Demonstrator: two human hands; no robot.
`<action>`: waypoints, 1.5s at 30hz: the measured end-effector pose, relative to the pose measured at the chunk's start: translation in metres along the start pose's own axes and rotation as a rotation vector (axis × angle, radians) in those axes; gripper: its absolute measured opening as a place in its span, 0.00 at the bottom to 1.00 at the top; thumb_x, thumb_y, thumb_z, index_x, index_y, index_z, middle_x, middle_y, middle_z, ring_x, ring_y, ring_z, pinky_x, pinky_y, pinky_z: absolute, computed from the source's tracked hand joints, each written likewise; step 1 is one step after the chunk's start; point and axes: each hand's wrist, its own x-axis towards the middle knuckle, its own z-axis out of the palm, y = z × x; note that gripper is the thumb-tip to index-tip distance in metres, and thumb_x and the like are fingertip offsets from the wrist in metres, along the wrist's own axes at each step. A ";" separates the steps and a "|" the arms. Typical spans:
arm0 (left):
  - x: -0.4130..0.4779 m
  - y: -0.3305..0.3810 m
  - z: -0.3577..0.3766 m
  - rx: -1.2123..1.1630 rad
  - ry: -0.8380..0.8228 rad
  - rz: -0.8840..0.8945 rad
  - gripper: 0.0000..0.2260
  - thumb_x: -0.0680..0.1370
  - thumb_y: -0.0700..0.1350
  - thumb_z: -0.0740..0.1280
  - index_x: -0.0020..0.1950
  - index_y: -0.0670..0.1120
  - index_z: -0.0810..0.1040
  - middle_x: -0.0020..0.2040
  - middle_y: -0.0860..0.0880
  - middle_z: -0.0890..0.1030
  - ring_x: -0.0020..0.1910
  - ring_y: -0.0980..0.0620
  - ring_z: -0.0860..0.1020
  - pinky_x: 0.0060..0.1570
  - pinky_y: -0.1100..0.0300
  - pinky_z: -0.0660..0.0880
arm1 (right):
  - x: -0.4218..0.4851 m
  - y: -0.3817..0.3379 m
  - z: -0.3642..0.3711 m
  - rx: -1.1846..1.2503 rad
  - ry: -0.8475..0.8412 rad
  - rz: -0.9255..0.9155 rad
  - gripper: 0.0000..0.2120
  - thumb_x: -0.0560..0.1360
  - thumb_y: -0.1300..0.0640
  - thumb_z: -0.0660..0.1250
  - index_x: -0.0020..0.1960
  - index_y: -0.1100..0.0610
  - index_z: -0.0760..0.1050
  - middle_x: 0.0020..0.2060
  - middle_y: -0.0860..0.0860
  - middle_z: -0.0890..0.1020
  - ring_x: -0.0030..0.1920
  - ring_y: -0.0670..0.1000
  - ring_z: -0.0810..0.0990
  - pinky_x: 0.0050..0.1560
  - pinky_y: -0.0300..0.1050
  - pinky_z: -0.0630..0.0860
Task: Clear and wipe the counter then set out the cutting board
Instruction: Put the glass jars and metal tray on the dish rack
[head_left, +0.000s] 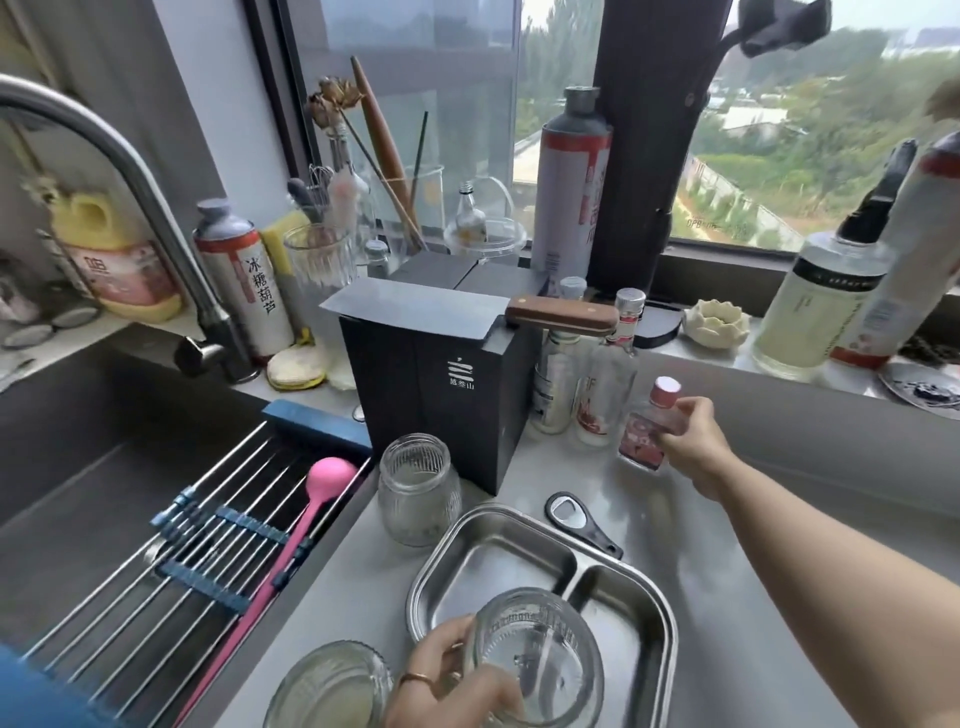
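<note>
Window (810, 130): ahead of me, dark frame, trees and rooftops outside.
Light: grey daylight through the glass.
Wall (208, 78): pale, at my upper left.
Sink (78, 415): steel basin on my left.
Counter (727, 545): grey steel, right of the sink.

Single head view; looks forward and down, close over counter (675, 545); window (779, 130) beyond.

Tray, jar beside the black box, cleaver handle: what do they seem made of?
Tray: likely stainless steel, a brushed grey surface with soft reflections. Jar: clear glass, see-through, with a ribbed wall. Handle: apparently wood, warm brown with grain-like streaks, though a wood-look finish can't be ruled out.
</note>
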 end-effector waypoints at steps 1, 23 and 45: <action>0.002 0.000 -0.001 0.018 0.000 0.013 0.21 0.50 0.38 0.65 0.42 0.47 0.81 0.39 0.50 0.84 0.41 0.56 0.78 0.32 0.70 0.71 | 0.001 0.001 0.000 0.007 0.011 -0.007 0.24 0.73 0.64 0.67 0.65 0.60 0.61 0.58 0.60 0.73 0.49 0.54 0.72 0.37 0.43 0.71; -0.004 -0.011 -0.006 0.621 0.041 0.543 0.22 0.48 0.66 0.68 0.37 0.60 0.73 0.56 0.69 0.68 0.53 0.79 0.65 0.46 0.85 0.60 | -0.010 0.004 0.009 -0.074 0.196 0.073 0.35 0.70 0.57 0.71 0.71 0.61 0.57 0.66 0.66 0.68 0.65 0.64 0.68 0.64 0.53 0.67; -0.104 -0.019 -0.071 0.382 -0.147 0.605 0.50 0.49 0.52 0.82 0.56 0.78 0.52 0.57 0.74 0.67 0.53 0.84 0.63 0.41 0.87 0.63 | -0.348 -0.035 0.001 0.411 -0.427 -0.570 0.36 0.50 0.55 0.80 0.55 0.39 0.70 0.49 0.40 0.81 0.50 0.40 0.80 0.46 0.34 0.78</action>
